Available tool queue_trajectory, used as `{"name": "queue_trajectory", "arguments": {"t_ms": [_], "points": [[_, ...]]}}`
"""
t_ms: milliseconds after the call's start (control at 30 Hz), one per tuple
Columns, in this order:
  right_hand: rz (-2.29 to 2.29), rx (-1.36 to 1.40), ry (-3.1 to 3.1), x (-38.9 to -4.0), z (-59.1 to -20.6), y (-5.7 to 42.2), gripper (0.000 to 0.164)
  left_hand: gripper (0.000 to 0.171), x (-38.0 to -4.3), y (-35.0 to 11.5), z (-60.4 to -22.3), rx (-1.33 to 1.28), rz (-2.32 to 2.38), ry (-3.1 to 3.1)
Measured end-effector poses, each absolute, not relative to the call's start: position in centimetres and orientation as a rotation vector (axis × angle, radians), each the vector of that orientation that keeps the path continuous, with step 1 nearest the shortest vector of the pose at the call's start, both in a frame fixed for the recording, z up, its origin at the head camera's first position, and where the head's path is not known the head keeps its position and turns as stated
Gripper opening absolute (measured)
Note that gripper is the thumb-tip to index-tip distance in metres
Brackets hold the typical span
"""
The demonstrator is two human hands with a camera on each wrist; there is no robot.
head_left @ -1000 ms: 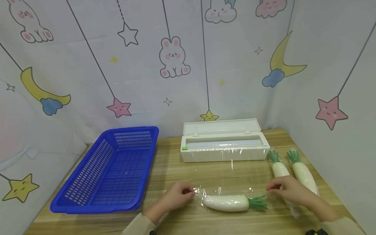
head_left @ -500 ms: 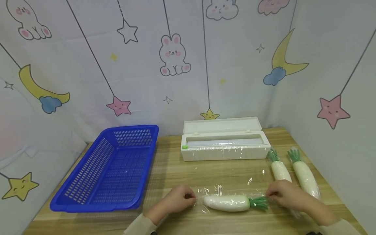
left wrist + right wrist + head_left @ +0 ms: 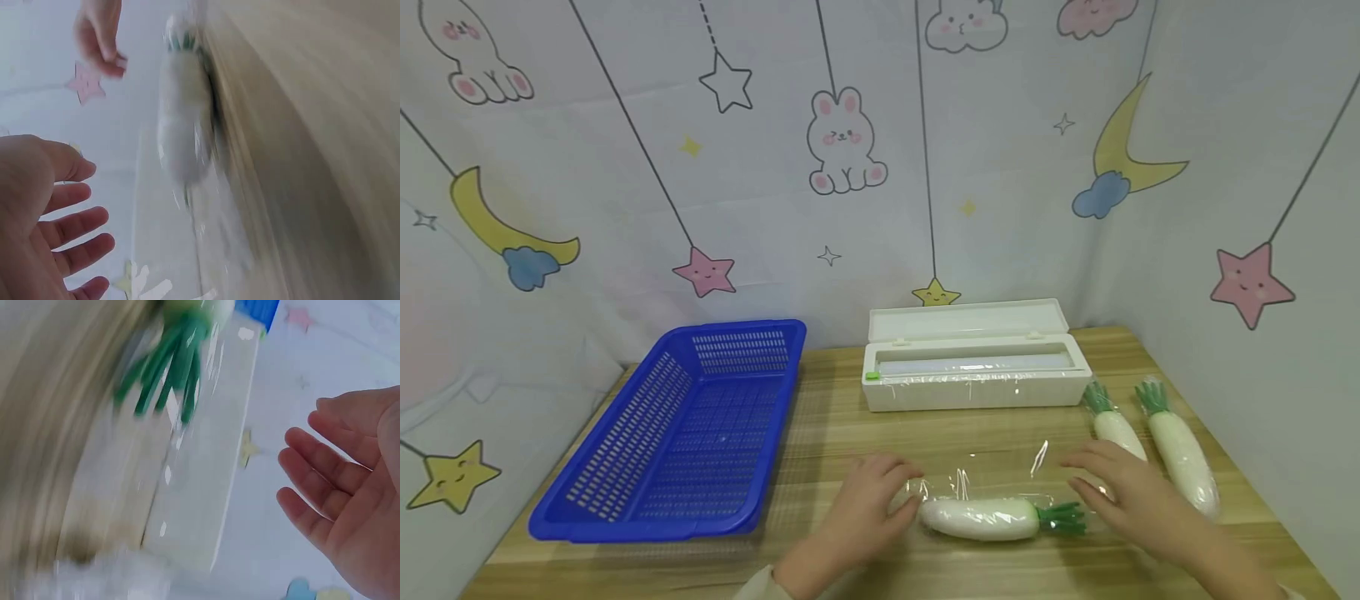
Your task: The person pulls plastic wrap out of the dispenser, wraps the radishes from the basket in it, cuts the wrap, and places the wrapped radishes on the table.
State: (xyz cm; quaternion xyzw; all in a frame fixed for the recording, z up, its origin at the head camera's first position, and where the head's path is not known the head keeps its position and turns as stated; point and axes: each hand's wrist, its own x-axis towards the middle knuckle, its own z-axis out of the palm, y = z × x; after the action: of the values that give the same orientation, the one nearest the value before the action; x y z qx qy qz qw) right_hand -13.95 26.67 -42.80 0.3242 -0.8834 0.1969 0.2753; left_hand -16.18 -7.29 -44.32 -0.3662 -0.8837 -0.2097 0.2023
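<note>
A white radish [image 3: 981,518] with green leaf stalks lies crosswise near the front of the table, with clear cling film [image 3: 1039,457] around it. The film stretches back to a white dispenser box [image 3: 977,395]. My left hand [image 3: 867,510] hovers beside the radish's tip, fingers spread and holding nothing. Near the leaf end is my right hand [image 3: 1138,504], its fingers loosely extended. In the left wrist view the left palm [image 3: 31,219] is bare, and the radish [image 3: 184,119] is blurred. The right wrist view shows the right hand [image 3: 350,481] apart from the green leaves [image 3: 172,369].
A blue plastic basket [image 3: 767,450] stands at the left. Two film-wrapped radishes, one partly behind my right hand [image 3: 1116,433] and another [image 3: 1180,458] by the table's right edge, lie at the right. The box's lid [image 3: 967,321] is raised against the patterned cloth backdrop.
Both hands have let go of the film edge they were pinching. Their fingers have spread and lifted slightly. The radish lies in about the same place.
</note>
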Motion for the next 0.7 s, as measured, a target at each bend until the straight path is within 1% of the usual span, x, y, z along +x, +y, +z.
{"name": "queue_trajectory", "arguments": {"t_ms": [33,67,100,200,233,300,367,400,533,700], "points": [[0.539,0.912,-2.333,-13.8,-42.8,26.0,0.018,0.027,-15.8,-6.8,-44.2,-1.072,-0.547,-2.429],[0.547,0.963,-2.290,-13.6,-42.9,25.3,0.014,0.027,-15.4,-6.2,-44.1,-1.123,-0.506,-2.395],[0.547,1.003,-2.255,-13.5,-43.1,24.7,0.017,0.027,-15.0,-5.7,-44.0,-1.170,-0.456,-2.370],[0.524,1.093,-2.203,-13.2,-44.0,23.0,0.036,0.026,-14.1,-4.4,-44.1,-1.285,-0.290,-2.275],[0.507,1.110,-2.197,-13.0,-44.3,22.6,0.036,0.026,-13.9,-4.0,-44.2,-1.308,-0.243,-2.252],[0.486,1.136,-2.212,-12.8,-45.0,22.0,0.029,0.027,-13.6,-3.5,-44.6,-1.334,-0.160,-2.221],[0.472,1.160,-2.237,-12.7,-45.5,21.6,0.017,0.027,-13.5,-3.1,-45.1,-1.332,-0.106,-2.227],[0.456,1.162,-2.254,-12.6,-45.7,21.4,0.016,0.027,-13.4,-3.0,-45.3,-1.324,-0.084,-2.236],[0.411,1.146,-2.329,-12.5,-46.2,21.2,0.032,0.027,-13.4,-2.7,-46.2,-1.279,-0.018,-2.256],[0.407,1.089,-2.363,-12.8,-46.2,21.2,0.036,0.033,-13.7,-2.5,-46.2,-1.244,0.011,-2.311]]}}
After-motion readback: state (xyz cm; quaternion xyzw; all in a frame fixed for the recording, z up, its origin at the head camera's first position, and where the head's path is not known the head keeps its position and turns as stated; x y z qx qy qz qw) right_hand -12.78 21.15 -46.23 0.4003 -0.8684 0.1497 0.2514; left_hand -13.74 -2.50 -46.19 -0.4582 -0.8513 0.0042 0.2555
